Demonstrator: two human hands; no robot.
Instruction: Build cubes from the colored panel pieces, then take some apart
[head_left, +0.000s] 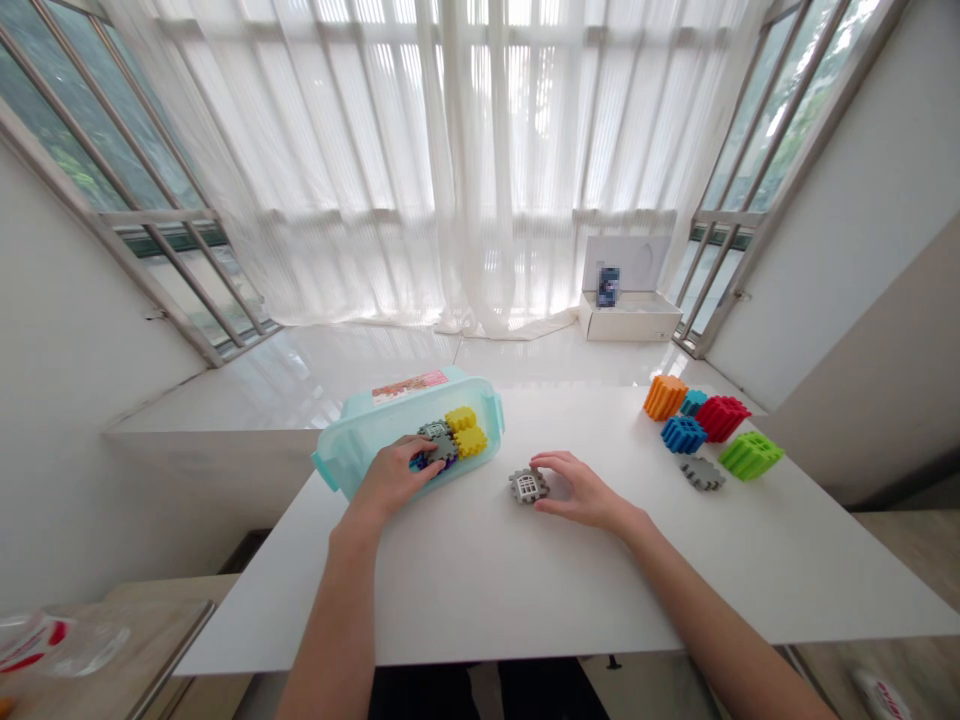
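Observation:
A translucent teal bin [341, 445] stands on the white table, holding yellow tiles [471, 441] and other notched plastic tiles. My left hand [391, 478] reaches over its near rim, thumb and fingers closed about a grey notched tile [442, 449] on the pile. The tile's far part and the pieces beneath it are partly covered. To the right of the bin, a grey tile with a white window grid [529, 486] lies on the table. My right hand [577, 490] has index finger and thumb at opposite edges of that window tile.
At the table's right sit block shapes: orange [665, 397], red [721, 417], blue [683, 434] and green [751, 456], with a flat grey tile [703, 474] near them. A white box [628, 322] stands on the sill before the curtain. A plastic bottle [60, 645] lies lower left.

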